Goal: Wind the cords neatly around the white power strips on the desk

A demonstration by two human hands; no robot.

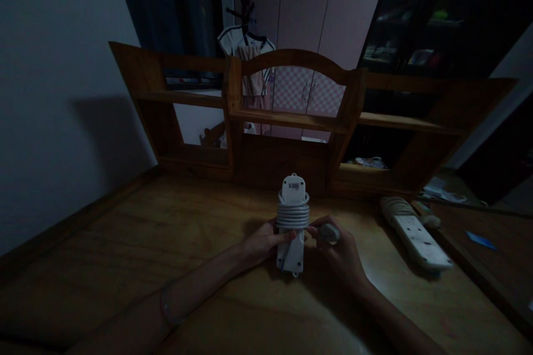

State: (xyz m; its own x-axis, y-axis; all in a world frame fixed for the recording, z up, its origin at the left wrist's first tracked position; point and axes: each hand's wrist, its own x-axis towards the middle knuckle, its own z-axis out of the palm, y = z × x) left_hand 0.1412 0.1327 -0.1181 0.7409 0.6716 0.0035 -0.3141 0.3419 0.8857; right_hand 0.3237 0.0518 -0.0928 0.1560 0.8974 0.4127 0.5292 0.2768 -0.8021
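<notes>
A white power strip (292, 216) lies on the wooden desk (166, 244), its cord coiled in several turns around its middle. My left hand (262, 241) grips the strip from the left side, thumb pressed against the coil. My right hand (339, 249) is closed around the white plug (328, 232) at the end of the cord, just right of the strip. Both forearms reach in from the bottom edge of the view.
A second white power strip (416, 236) with its own bundled cord lies on the desk to the right. A wooden shelf unit (291, 116) stands along the desk's back edge. A white wall is at left. A blue item (481, 240) lies at far right.
</notes>
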